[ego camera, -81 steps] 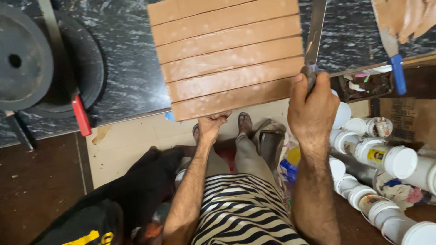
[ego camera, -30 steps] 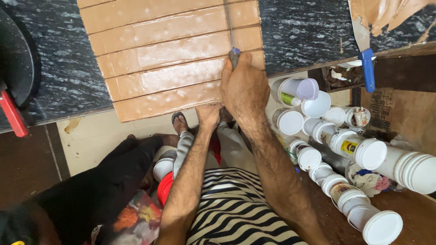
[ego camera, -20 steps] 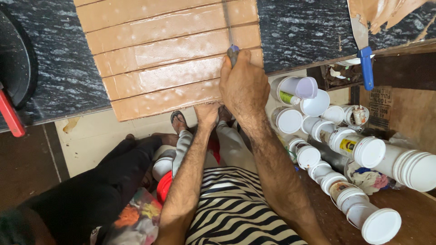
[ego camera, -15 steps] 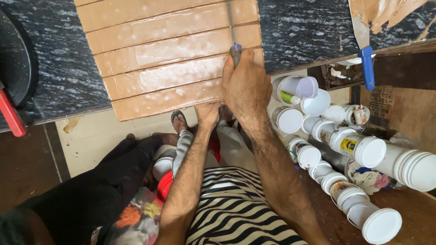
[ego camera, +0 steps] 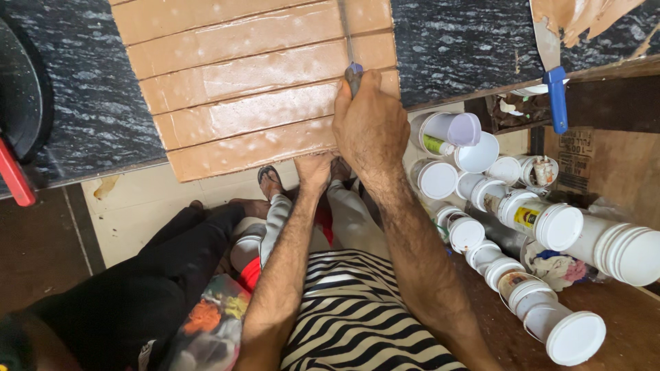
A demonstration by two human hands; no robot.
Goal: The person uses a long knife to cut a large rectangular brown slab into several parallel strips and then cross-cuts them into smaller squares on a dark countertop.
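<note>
A flat light-brown slab point(ego camera: 240, 96), scored into long horizontal strips, lies on a dark marbled counter point(ego camera: 82, 117) and juts over its near edge. My right hand point(ego camera: 370, 127) is closed on a thin knife point(ego camera: 347, 41) with a blue-tipped handle; the blade stands across the slab's right part. My left hand point(ego camera: 315, 170) presses against the slab's overhanging near edge from below, thumb and fingers on it.
A putty knife with a blue handle point(ego camera: 555, 96) lies on the counter at the right beside brown paste. Several white plastic jars point(ego camera: 550, 227) lie on a wooden shelf at the right. A red-handled tool point(ego camera: 15, 180) sits at the left. Dark clothing point(ego camera: 158, 275) lies below.
My right hand with the knife has shifted from the slab's right edge to a line further in, and has since slid slightly along the cut. My left hand stays under the near edge.
</note>
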